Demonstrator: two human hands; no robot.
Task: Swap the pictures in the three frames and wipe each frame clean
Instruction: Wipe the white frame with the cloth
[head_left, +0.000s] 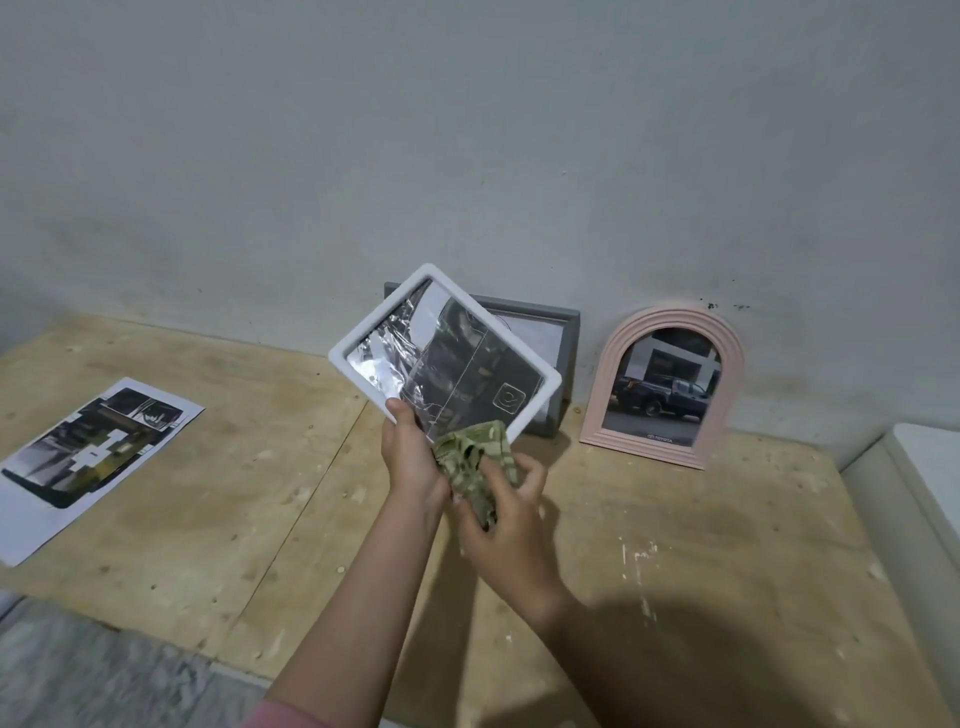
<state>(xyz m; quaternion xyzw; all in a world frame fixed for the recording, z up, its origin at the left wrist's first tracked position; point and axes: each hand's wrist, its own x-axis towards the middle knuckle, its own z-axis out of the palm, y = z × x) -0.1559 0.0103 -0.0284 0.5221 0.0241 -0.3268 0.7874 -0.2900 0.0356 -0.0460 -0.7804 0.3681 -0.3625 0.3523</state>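
My left hand (410, 452) grips the lower edge of a white rectangular frame (363, 327), held tilted in the air with a dark picture under shiny crinkled film. My right hand (506, 514) holds a crumpled green patterned cloth (475, 457) against the frame's lower right corner. Behind the white frame a grey frame (569, 332) leans on the wall, mostly hidden. To the right a pink arched frame (670, 384) stands against the wall with a picture of a dark pickup truck. A loose printed picture (88, 457) lies flat on the plywood at the left.
The plywood worktop (701, 545) runs from the left to a white padded object (914, 488) at the right edge. A grey wall (467, 145) rises right behind the frames. A grey speckled floor (78, 686) shows beyond the worktop's near left edge.
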